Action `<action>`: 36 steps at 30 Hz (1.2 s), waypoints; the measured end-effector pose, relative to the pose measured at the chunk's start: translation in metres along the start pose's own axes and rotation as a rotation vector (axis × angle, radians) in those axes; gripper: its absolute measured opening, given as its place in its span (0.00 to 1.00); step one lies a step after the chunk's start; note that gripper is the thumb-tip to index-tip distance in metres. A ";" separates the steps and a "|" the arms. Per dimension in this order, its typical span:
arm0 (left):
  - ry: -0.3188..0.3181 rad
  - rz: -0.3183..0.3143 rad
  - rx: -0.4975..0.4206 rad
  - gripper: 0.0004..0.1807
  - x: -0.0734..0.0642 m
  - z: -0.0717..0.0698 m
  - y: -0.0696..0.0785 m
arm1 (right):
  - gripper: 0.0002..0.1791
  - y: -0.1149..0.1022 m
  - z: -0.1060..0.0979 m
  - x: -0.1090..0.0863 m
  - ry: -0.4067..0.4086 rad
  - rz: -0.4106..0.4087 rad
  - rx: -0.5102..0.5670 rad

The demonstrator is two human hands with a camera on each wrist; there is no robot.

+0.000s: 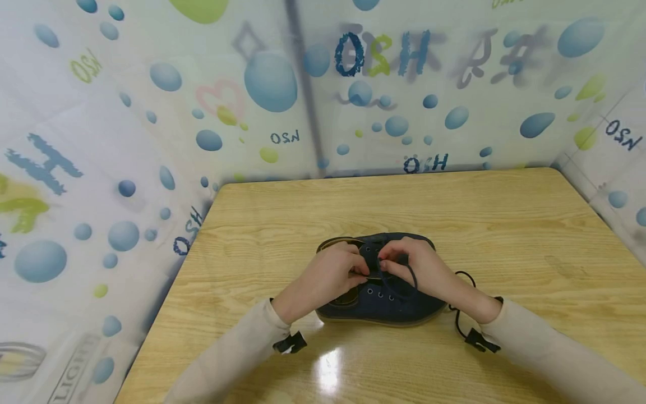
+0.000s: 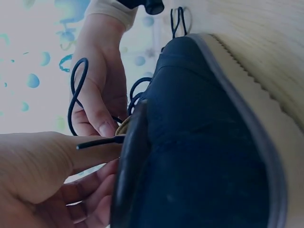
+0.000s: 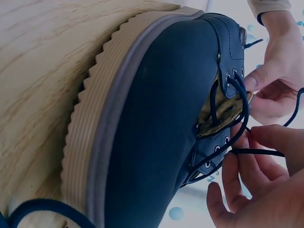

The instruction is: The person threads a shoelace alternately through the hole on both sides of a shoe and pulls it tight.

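Note:
Two dark navy shoes lie side by side on the table, toes to the right: a near shoe [image 1: 398,314] and a far shoe [image 1: 396,236]. My left hand [image 1: 330,272] is over their openings, its thumb and finger pinching the edge of a tan tongue [image 3: 218,114] in the right wrist view. Between the right hand's [image 1: 429,266] thumb and fingers is a dark shoelace [image 3: 259,151], which runs in loose loops through some eyelets. A free lace end [image 2: 97,143] sticks out beside the left thumb. The near shoe's visible row of eyelets [image 1: 381,294] is unlaced.
A second dark cord [image 1: 466,275] lies right of the toes, near the right wrist. Black straps [image 1: 291,343] sit at both cuffs. The wooden table [image 1: 262,213] meets a bubble-patterned curtain [image 1: 272,134] at the back and sides.

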State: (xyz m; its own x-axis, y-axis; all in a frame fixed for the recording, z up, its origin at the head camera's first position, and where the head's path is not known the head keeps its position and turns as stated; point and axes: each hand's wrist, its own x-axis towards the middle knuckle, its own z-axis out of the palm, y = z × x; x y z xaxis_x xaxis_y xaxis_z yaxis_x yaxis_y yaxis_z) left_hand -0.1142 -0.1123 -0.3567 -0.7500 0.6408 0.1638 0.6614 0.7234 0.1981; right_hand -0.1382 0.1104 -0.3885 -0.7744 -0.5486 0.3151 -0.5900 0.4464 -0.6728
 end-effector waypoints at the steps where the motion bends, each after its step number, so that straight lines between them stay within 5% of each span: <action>1: -0.001 0.008 0.012 0.04 -0.001 0.001 -0.001 | 0.04 0.000 0.001 0.000 -0.004 -0.003 -0.011; 11: 0.058 0.048 0.083 0.03 -0.003 0.007 -0.004 | 0.04 0.003 0.006 0.003 -0.066 -0.031 -0.048; 18: 0.120 0.345 0.354 0.09 0.000 0.009 -0.010 | 0.05 0.005 0.004 0.006 -0.095 0.012 -0.041; 28: 0.080 0.518 0.598 0.12 0.013 0.014 -0.014 | 0.07 0.004 0.000 0.009 -0.107 0.036 -0.069; 33: 0.112 0.552 0.617 0.10 0.018 0.019 -0.011 | 0.09 0.002 0.001 0.009 -0.106 0.001 -0.121; 36: 0.119 0.537 0.495 0.09 0.018 0.019 -0.011 | 0.08 0.002 0.001 0.007 -0.106 0.004 -0.115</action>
State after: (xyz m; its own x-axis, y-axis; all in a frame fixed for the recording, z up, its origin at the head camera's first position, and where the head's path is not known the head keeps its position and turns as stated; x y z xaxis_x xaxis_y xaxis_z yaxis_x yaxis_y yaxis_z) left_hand -0.1347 -0.1042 -0.3740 -0.2988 0.9274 0.2249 0.8431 0.3670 -0.3930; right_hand -0.1445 0.1066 -0.3885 -0.7519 -0.6156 0.2357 -0.6138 0.5233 -0.5912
